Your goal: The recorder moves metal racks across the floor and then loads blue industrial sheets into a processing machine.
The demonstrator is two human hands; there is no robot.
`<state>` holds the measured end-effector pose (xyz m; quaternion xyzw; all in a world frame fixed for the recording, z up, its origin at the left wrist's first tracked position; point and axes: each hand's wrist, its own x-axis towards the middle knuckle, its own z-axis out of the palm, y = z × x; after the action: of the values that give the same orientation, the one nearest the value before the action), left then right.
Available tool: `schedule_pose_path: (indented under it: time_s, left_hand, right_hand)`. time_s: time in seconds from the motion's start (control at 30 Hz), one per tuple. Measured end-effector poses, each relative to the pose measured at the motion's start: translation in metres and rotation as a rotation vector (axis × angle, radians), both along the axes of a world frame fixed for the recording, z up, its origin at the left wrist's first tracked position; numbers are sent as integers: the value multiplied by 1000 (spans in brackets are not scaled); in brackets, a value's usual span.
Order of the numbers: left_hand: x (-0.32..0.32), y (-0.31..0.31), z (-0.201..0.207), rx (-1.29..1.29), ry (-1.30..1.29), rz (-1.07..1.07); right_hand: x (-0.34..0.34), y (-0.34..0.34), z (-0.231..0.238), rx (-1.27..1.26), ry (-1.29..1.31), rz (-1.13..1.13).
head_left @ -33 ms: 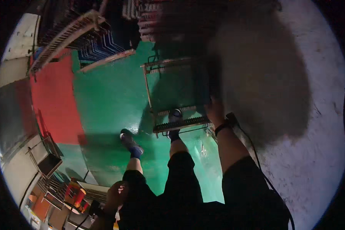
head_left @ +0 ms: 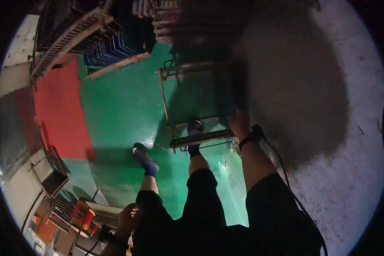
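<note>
My right hand reaches forward to the right end of a low slotted rack. Its fingertips sink into deep shadow beside a dark upright edge, so their grip does not show. Rows of short teeth run along the rack's near and far bars, and a thin wire rail loops below the near one. My right shoe stands among the rack's near bars. Low beside my left thigh hangs my left hand, its fingers curled with nothing visible in them.
Dark panels with blue edges stand in another slotted rack at the upper left. A black cable runs from my right wrist down along the arm. Small frames and shelves stand at the lower left. Pale mottled surface spans the right.
The view has shifted very slightly. Both hands and the rack hold nearly the same places.
</note>
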<state>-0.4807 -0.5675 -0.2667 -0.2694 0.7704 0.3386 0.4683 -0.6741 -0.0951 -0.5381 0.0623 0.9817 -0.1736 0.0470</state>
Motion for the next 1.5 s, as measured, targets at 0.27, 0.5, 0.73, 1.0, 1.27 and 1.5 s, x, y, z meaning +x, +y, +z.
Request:
schedule_pose_path:
  time_s: [0.27, 0.5, 0.73, 1.0, 1.27, 1.5]
  left_hand:
    - [28, -3, -30, -34, -155, 100]
    - [-13, 42, -28, -2, -95, 114]
    - [-1, 54, -23, 56, -108, 277]
    - [31, 22, -14, 72, 85, 160]
    - [38, -51, -31, 212, 418, 5]
    - [-48, -109, -10, 782, 172, 32]
  right_hand:
    - [14, 32, -86, -108, -71, -347]
    - [-1, 21, -82, -91, -329, -350]
    - [-8, 50, -68, -7, -363, -130]
    - [-19, 20, 83, 120, -275, -56]
    - [70, -3, 237, 157, -69, -109]
    - [253, -60, 379, 79, -244, -336]
